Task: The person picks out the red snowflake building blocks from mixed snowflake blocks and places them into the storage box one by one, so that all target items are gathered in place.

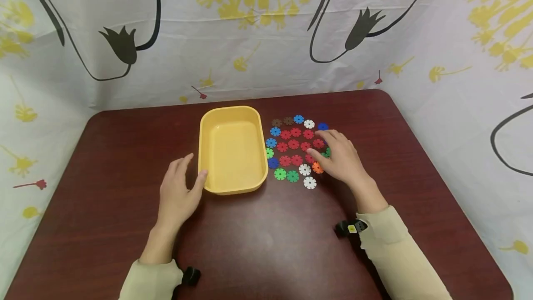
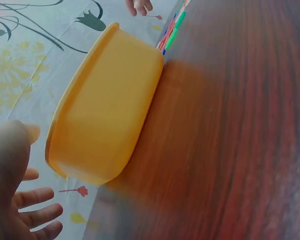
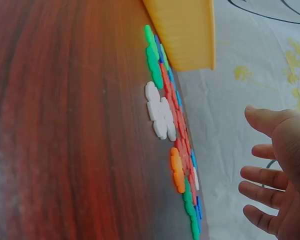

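Note:
A yellow plastic tray point(image 1: 233, 152) stands on the table with nothing inside it. My left hand point(image 1: 180, 193) is at its left side, fingers spread and relaxed; the thumb is close to the rim, and I cannot tell if it touches. Right of the tray lie many flat notched plastic discs, with red discs point(image 1: 294, 144) in the middle and blue, green, white, brown and orange ones around them. Over the right edge of these discs hovers my right hand point(image 1: 343, 159), fingers relaxed and apart, holding nothing. It hides a few discs, such as a green disc point(image 1: 327, 153).
The dark red-brown table point(image 1: 258, 249) has rounded far corners. A white cloth point(image 1: 266, 73) printed with yellow and grey flowers hangs behind it and along both sides. Black straps with small devices sit at both wrists. The white disc point(image 1: 310, 183) lies nearest the front.

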